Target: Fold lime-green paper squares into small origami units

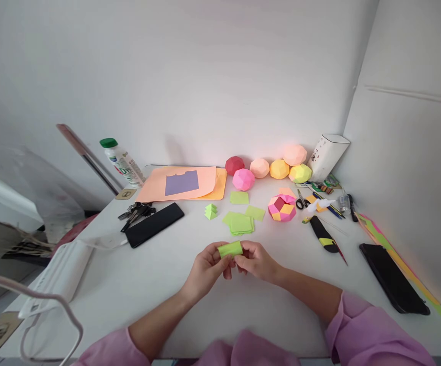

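A small lime-green piece of paper [230, 249], apparently folded, is pinched at its two ends above the near part of the table. My left hand [207, 264] grips its left end, with the thumb along the lower edge. At the other end, my right hand [256, 260] holds it between thumb and fingers. Just beyond my hands lies a stack of green paper squares [242, 223]. Single green squares rest around it, one farther back [239, 197] and one to the right [256, 212]. A folded green paper unit [211, 211] stands to the left of the stack.
Several faceted paper balls [259, 168] line the wall, with a multicoloured open one [282, 208] nearer. Scissors [300, 201], a utility knife [323, 235] and a black pouch [393, 278] lie right. Left are a black phone [154, 225], keys [137, 212], a bottle [123, 162] and a white power strip [58, 279].
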{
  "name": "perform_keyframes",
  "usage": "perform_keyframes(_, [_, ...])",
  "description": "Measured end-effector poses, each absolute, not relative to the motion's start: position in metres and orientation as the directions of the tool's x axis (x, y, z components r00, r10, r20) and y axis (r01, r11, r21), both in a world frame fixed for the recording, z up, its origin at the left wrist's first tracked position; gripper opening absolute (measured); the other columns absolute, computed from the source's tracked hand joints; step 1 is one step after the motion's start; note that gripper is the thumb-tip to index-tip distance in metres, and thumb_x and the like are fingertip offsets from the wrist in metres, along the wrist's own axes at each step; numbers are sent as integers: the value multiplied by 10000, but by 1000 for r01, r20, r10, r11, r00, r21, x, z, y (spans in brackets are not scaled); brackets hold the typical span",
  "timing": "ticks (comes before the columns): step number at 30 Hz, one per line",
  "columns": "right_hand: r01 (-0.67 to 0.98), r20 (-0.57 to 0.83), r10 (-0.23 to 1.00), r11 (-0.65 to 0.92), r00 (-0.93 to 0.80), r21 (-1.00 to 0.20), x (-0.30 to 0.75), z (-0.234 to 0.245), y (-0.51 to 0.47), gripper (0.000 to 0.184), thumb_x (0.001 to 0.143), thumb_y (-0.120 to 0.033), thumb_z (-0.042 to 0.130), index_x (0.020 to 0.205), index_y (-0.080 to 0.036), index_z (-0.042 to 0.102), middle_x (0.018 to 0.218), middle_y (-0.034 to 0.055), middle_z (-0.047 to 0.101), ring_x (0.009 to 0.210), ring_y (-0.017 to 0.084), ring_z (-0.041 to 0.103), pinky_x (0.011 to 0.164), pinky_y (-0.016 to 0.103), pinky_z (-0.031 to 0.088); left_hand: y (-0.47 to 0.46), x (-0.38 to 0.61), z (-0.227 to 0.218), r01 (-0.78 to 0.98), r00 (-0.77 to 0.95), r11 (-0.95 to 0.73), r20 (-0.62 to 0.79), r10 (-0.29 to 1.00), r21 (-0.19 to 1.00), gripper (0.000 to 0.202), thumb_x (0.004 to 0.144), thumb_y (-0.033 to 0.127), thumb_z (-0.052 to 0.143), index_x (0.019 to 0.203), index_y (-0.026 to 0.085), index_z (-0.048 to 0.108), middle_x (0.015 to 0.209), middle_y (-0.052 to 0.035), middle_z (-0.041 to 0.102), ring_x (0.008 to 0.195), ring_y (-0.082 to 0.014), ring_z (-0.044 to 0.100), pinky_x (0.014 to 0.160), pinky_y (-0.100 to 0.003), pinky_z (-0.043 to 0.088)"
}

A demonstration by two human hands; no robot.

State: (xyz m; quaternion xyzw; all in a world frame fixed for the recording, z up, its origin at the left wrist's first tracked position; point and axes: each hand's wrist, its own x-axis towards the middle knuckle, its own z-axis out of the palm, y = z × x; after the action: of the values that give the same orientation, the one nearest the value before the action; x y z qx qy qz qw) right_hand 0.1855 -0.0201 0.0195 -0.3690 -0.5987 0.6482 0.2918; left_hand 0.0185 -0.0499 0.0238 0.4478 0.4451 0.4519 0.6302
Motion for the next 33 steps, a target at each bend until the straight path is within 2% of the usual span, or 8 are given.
perform_keyframes(6, [3,-79,840,-91,-536,-996,185,25,-19,13,720,-157,532,714,-152,542,616,-11,559,528,84,468,477,199,365,-49,19,23,-109,248,251,-218,944,962,263,758,389,619,704,152,518,634,-25,646,466,-130,579,488,-269,442])
perform_keyframes(13, [-54,-78,913,-108,-400,-993,187,21,-14,86,687,-124,485,614,-167,469,484,-49,468,453,78,431,452,206,352,-52,18,28,-156,261,274,-227,938,949,234,788,334,572,675,171,449,594,-12,633,433,-119,560,465,-258,417])
perform_keyframes(18, [-35,-80,924,-101,-373,-994,187,24,-12,88,686,-138,495,611,-169,460,476,-52,470,441,74,430,446,204,350,-49,19,27,-276,195,198,-146,970,941,250,792,369,604,789,187,433,754,-22,652,609,-140,611,589,-289,465])
perform_keyframes(23, [8,-121,871,-133,-477,-991,182,25,-19,27,681,-137,509,671,-159,498,593,-10,582,494,78,464,465,200,371,-49,23,21,-333,124,154,-118,985,930,375,702,306,719,814,213,374,596,81,559,564,-104,576,600,-253,449])
perform_keyframes(27, [36,-97,907,-90,-411,-995,186,21,-14,92,689,-147,512,622,-170,453,517,-40,494,476,87,460,449,201,361,-50,22,21,-339,32,122,-118,993,933,384,700,285,718,793,220,352,564,117,480,539,-84,562,598,-235,432])
perform_keyframes(30, [19,7,946,13,-324,-1000,191,19,-9,74,732,-146,470,672,-179,441,558,-38,474,476,86,457,448,204,371,-48,20,23,-344,-5,107,-116,993,933,382,710,264,710,783,223,338,553,127,440,534,-78,554,607,-233,421])
perform_keyframes(32, [20,180,937,195,-299,-981,193,18,-7,62,746,-132,472,782,-181,477,735,4,525,547,89,493,484,214,403,-46,20,24,-355,8,116,-121,993,928,371,717,269,705,772,220,342,551,124,434,528,-75,539,586,-223,401])
perform_keyframes(33, [34,277,909,302,-312,-953,193,17,-7,133,744,-122,484,860,-185,498,861,35,531,605,95,515,508,222,422,-46,19,24,-361,30,131,-129,991,923,359,723,279,700,768,217,350,554,117,445,525,-74,528,570,-219,389])
